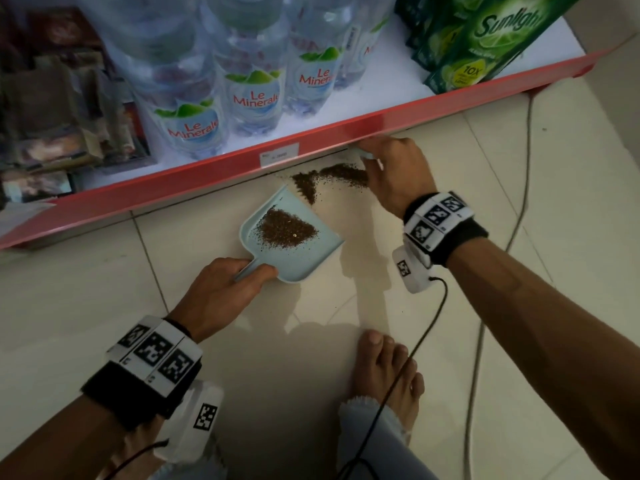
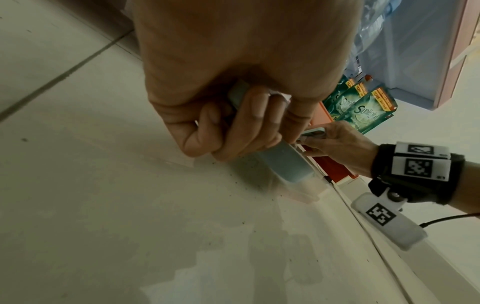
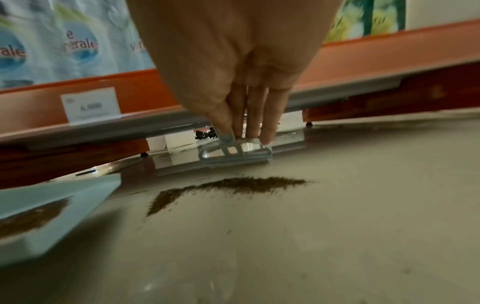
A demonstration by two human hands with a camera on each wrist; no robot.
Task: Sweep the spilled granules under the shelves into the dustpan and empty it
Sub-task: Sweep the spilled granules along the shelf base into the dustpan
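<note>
A pale blue dustpan (image 1: pixel 313 261) lies on the tiled floor, its open edge toward the red shelf, with a heap of brown granules (image 1: pixel 285 228) inside. My left hand (image 1: pixel 228 285) grips its handle (image 2: pixel 280 162). More brown granules (image 1: pixel 329 176) lie on the floor in a bent streak between the pan and the shelf edge; the same streak (image 3: pixel 233 187) shows in the right wrist view. My right hand (image 1: pixel 394 168) holds a small pale blue brush (image 3: pixel 235 152) by its top, bristles on the floor at the shelf's lower edge, just behind the streak.
The red-edged bottom shelf (image 1: pixel 242 161) overhangs the floor and carries water bottles (image 1: pixel 249 98) and green Sunlight packs (image 1: pixel 485 36). A thin cable (image 1: pixel 519 216) runs along the floor on the right. My bare foot (image 1: pixel 388 372) rests near the pan.
</note>
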